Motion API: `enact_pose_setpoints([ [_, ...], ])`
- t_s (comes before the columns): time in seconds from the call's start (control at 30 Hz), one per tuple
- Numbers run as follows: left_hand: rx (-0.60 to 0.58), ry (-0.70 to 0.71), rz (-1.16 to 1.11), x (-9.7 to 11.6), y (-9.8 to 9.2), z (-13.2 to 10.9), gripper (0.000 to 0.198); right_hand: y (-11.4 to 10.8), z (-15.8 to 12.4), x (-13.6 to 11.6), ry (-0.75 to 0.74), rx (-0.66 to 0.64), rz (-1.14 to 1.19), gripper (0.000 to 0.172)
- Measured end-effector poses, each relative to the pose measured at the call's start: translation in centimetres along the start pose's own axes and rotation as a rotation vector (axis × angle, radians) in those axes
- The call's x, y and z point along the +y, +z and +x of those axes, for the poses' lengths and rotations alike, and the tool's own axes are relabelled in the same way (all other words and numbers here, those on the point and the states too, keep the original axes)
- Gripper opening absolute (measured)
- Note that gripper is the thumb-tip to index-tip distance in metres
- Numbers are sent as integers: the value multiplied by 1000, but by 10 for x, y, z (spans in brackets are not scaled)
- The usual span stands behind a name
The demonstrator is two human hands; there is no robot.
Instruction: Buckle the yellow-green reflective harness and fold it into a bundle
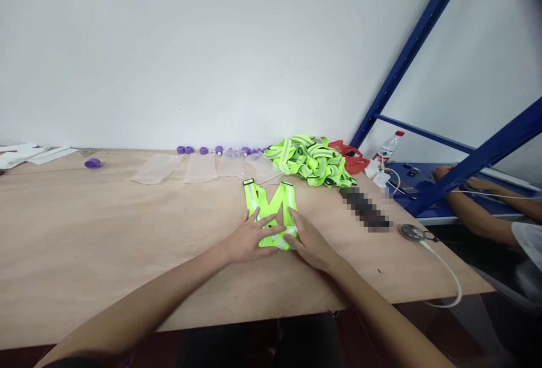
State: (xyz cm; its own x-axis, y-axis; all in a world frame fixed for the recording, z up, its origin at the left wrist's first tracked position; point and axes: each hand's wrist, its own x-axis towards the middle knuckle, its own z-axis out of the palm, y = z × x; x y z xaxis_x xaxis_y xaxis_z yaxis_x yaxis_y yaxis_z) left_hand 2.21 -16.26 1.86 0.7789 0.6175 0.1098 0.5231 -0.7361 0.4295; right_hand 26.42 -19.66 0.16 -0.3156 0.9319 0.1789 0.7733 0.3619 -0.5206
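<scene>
A neon yellow-green reflective vest (263, 201) of straps with silver stripes lies folded on the wooden table in front of me. Black buckles show at its two upper ends. My left hand (253, 238) rests on its left and lower part, fingers spread flat across the straps. Along its right edge lies my right hand (311, 241), its fingers stretched out and touching the fabric. Part of the vest is hidden under my fingers.
Behind the vest is a tangled heap of similar reflective straps (311, 160) beside a red plastic bag (349, 156). Clear plastic bags (201, 168) and purple caps (204, 150) line the back. A corded round device (411, 232) lies right; a co-worker's arm (478, 213) is beyond the blue frame (406, 46).
</scene>
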Motion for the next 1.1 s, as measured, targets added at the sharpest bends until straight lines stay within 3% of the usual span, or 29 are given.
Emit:
enact_pose_setpoints([
  [0.13,-2,34,-2,-1,-1,1,60,-7,9,-1,-125,-135,-42,83],
  [0.33,-9,-6,-13,-2,1,2,63,-4,5,-1,-202,-144,-12,116],
  [0.53,8,6,-33,-4,3,2,62,0,-11,-7,-193,-93,41,108],
  [0.87,16,17,-104,-1,8,4,67,-2,-1,-14,-225,-146,48,87],
  [1.1,75,26,-235,6,4,7,73,-2,0,-12,-227,-156,78,95],
])
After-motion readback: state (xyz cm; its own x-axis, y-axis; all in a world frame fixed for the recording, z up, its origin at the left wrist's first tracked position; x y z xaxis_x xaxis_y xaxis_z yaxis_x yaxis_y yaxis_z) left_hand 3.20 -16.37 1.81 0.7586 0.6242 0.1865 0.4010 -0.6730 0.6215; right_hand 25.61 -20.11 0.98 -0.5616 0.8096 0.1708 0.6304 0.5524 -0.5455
